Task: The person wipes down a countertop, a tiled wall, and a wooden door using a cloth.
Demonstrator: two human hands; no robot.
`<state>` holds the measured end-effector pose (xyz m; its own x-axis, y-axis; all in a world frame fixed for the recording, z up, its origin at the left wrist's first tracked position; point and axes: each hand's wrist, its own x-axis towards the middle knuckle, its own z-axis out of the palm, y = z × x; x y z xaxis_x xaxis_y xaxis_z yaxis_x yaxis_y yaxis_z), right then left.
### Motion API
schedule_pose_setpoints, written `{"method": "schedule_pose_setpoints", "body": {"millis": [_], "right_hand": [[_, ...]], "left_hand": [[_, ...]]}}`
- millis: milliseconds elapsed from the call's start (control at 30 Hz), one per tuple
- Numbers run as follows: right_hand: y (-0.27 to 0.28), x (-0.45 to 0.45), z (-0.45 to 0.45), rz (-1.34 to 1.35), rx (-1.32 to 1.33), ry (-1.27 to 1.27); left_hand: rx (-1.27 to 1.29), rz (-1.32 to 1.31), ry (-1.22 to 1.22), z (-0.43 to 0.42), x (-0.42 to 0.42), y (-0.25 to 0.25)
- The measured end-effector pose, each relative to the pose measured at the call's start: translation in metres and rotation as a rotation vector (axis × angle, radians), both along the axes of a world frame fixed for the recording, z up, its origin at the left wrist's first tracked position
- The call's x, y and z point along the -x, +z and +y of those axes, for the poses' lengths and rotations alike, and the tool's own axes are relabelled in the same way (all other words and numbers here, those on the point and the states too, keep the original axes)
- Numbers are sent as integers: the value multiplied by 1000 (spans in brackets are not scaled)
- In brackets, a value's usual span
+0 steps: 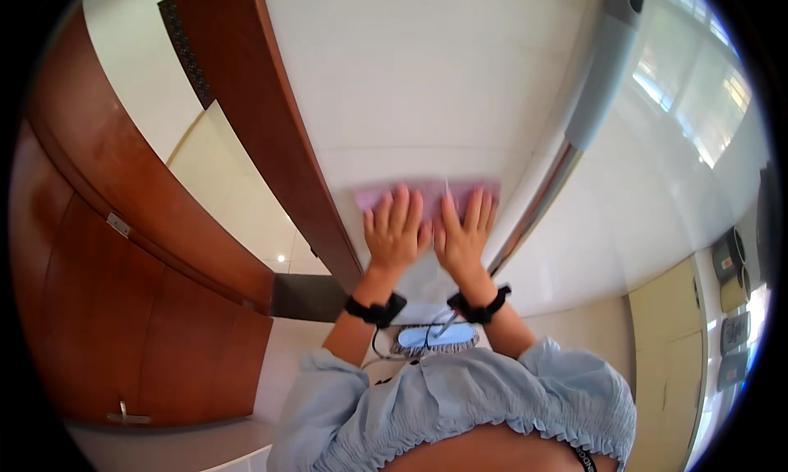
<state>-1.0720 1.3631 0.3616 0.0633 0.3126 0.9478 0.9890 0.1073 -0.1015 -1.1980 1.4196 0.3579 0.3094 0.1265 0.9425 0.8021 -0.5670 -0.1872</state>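
A pink cloth (435,191) is spread sideways against the white tiled wall (427,70). Both of my hands press on it with outstretched fingers. My left hand (394,230) lies flat over its left half, and my right hand (464,230) lies flat over the right half. The two thumbs are close together near the middle. Black bands are strapped round both wrists. Part of the cloth is hidden under my palms and fingers.
A mop's grey handle (603,86) leans along the wall at right; its blue mop head (435,336) rests on the floor below my arms. Left are a brown door frame (246,86) and a wooden door (156,316). Pale cabinets (665,357) stand at right.
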Motion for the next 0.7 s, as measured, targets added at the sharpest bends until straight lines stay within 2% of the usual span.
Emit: {"method": "schedule_pose_setpoints", "body": {"millis": [67, 100, 167, 233, 300, 333, 400, 500, 633, 700], "right_hand": [[-57, -1, 2, -32, 29, -52], [-49, -2, 2, -50, 23, -29], [-10, -2, -3, -87, 22, 6], [54, 5, -5, -69, 28, 1], [111, 13, -9, -15, 2, 30], [116, 17, -9, -4, -16, 33], [125, 20, -1, 10, -86, 38], [72, 24, 4, -54, -61, 13], [-32, 29, 8, -172, 42, 115], [-49, 36, 4, -168, 105, 134]], "left_hand": [[-105, 10, -27, 6, 1, -44], [-90, -36, -15, 6, 0, -41], [-47, -133, -4, 2, -6, -21], [100, -170, -16, -7, -4, 39], [63, -212, -20, -10, -4, 96], [61, -229, -12, -10, -5, 112], [22, -234, 24, -5, -5, 111], [36, -231, 32, 1, 2, 50], [105, -58, 105, 10, 41, -99], [134, -8, 109, 2, 44, -100]]}}
